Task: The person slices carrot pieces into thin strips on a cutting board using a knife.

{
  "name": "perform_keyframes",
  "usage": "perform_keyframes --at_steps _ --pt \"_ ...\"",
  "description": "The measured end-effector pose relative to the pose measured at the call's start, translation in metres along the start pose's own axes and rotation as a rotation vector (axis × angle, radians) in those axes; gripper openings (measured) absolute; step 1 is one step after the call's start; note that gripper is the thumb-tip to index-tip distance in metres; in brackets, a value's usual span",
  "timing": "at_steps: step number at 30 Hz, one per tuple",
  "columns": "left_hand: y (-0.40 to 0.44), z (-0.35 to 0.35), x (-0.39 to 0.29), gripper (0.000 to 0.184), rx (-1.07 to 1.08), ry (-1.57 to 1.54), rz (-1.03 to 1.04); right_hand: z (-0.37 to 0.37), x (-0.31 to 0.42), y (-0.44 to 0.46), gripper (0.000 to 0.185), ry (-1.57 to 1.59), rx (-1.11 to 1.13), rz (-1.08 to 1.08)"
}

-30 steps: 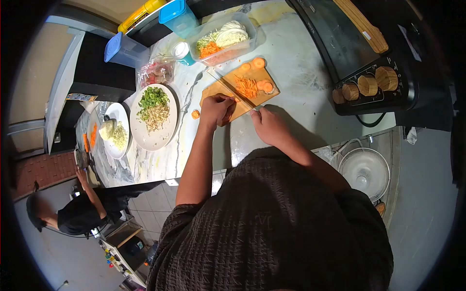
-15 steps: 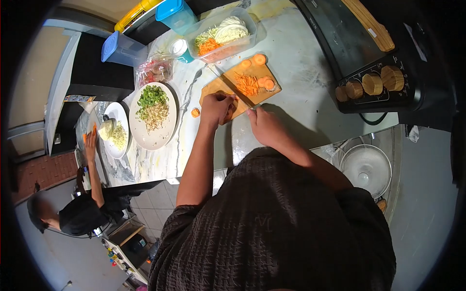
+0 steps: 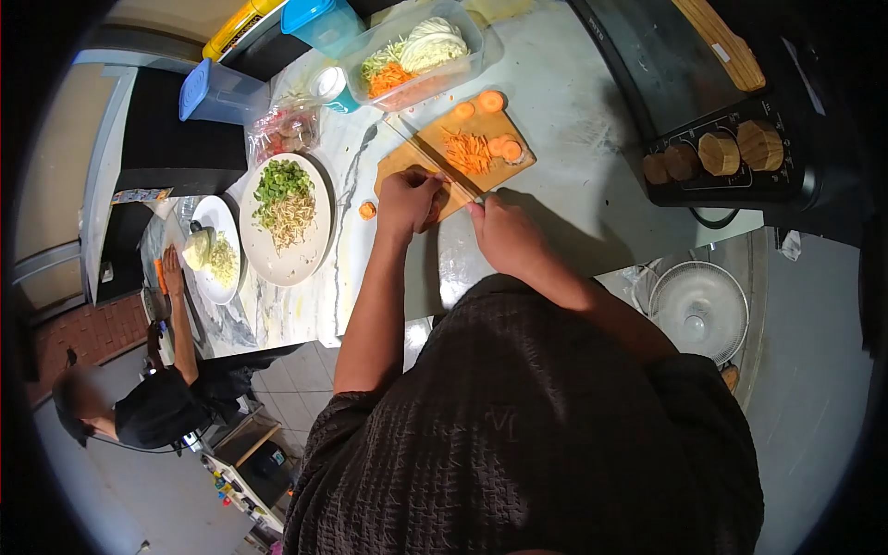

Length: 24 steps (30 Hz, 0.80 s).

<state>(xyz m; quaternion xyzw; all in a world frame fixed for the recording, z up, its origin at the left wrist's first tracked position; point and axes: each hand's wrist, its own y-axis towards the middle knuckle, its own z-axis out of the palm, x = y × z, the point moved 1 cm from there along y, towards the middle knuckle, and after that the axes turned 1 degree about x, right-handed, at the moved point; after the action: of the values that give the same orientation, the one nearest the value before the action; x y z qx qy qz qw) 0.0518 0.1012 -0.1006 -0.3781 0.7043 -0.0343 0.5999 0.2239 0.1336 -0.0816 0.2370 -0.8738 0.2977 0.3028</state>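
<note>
My right hand (image 3: 511, 233) is wrapped round the handle of a knife (image 3: 430, 153), whose blade slants to the upper left across a wooden cutting board (image 3: 393, 166). Close to the blade, my left hand (image 3: 407, 205) curls its fingers down on the board. A bit of orange shows at its fingertips, seemingly a piece of carrot, mostly hidden by the fingers. Beyond the knife lies a heap of shredded carrot (image 3: 467, 151), with round carrot slices (image 3: 504, 147) beside it. More slices (image 3: 489, 101) lie at the board's far corner.
A carrot end (image 3: 367, 210) sits left of the board. Behind stands a clear container (image 3: 477, 67) of shredded vegetables. Leftward are a plate (image 3: 268, 270) of greens and sprouts and an oval plate (image 3: 209, 289). A co-worker's hand (image 3: 173, 270) is at far left, a black appliance (image 3: 731, 185) at right.
The view has shifted slightly, so the counter items appear a little further left and up. Both hands stay at the board, and the knife keeps nearly the same slant.
</note>
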Motion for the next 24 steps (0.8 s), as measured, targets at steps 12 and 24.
perform_keyframes --at_steps 12,24 --pt "-0.0018 0.0018 -0.0019 0.024 -0.006 -0.012 -0.039 0.0039 -0.0001 0.0015 0.043 -0.043 0.017 0.020" --pt "-0.0040 0.0009 -0.0041 0.024 -0.016 0.130 -0.015 0.0019 -0.0027 0.0051 0.042 -0.061 0.031 0.036"
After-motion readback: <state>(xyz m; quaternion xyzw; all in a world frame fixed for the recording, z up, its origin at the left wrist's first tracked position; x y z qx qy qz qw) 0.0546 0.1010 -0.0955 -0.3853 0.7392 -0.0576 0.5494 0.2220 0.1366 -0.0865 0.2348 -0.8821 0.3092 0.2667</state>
